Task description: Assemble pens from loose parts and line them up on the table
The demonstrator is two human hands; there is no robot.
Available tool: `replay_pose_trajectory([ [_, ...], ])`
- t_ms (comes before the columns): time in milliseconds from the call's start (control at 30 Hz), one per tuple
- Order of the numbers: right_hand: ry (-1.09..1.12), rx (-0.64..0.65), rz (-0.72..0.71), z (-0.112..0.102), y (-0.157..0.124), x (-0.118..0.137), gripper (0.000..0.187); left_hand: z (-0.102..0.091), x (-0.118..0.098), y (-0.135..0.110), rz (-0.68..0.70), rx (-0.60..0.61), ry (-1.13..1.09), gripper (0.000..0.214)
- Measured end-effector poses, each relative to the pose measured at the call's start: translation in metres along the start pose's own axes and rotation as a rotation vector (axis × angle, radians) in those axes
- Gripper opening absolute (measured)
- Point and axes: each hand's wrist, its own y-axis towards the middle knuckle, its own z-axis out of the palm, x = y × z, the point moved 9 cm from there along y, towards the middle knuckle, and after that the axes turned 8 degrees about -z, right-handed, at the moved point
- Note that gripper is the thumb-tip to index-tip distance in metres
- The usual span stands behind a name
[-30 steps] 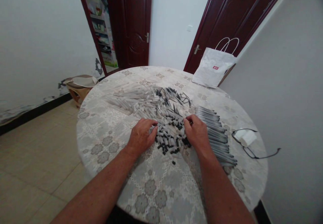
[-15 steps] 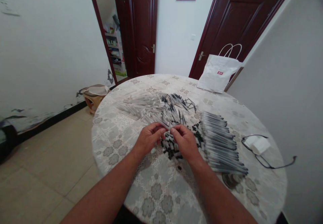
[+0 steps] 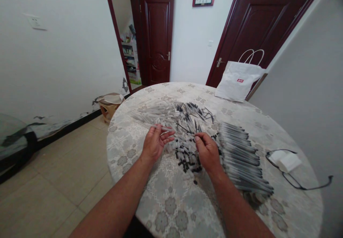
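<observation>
My left hand (image 3: 155,142) pinches a whitish translucent pen barrel (image 3: 166,128) between thumb and index finger, its other fingers loosely spread. To the right, my right hand (image 3: 207,148) is closed in a pinch, and what its fingertips hold is too small to make out. Beyond my left hand lies a heap of pale pen barrels (image 3: 152,112), and thin black pen refills (image 3: 191,108) are strewn beside it. Between my hands and nearer to me sits a pile of small black and clear pen caps (image 3: 186,155). Finished-looking pens (image 3: 238,155) lie in a stacked row right of my right hand.
The round table (image 3: 171,195) has a patterned cloth. Eyeglasses (image 3: 300,184) and folded white tissue (image 3: 286,160) lie at the right. A white paper bag (image 3: 238,80) stands at the back right edge. A low wooden stool (image 3: 108,109) is on the floor at left.
My hands, together over the pile before, have moved apart. The pen barrel is now in my left hand, up and left. The whole view has shifted slightly.
</observation>
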Motion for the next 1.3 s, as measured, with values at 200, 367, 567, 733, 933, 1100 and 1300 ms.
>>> replay_pose_trajectory([
  [200,-0.106,0.022,-0.063,0.0,0.0,0.009,0.025,-0.003,-0.003,0.001,0.025,-0.012,-0.034,0.036],
  [367,-0.13,0.005,-0.066,-0.003,0.001,0.007,0.024,-0.003,-0.005,0.0,0.034,-0.026,-0.031,0.036],
  [567,-0.175,0.001,-0.089,-0.002,0.001,0.006,0.026,0.001,-0.003,-0.001,0.026,-0.009,0.0,0.039],
  [733,-0.197,-0.002,-0.153,-0.003,0.002,0.013,0.025,0.004,-0.003,-0.001,0.02,0.005,0.027,0.039],
  [933,-0.143,0.069,-0.251,0.003,0.001,0.028,0.024,0.007,0.002,0.0,-0.013,0.019,0.023,0.038],
  [1100,-0.008,0.2,-0.269,0.018,-0.004,0.034,0.028,0.015,0.01,-0.004,-0.073,0.084,0.043,0.035],
  [1300,0.24,0.293,-0.078,0.029,-0.005,0.011,0.026,0.025,0.019,-0.008,-0.175,0.181,0.053,0.032],
])
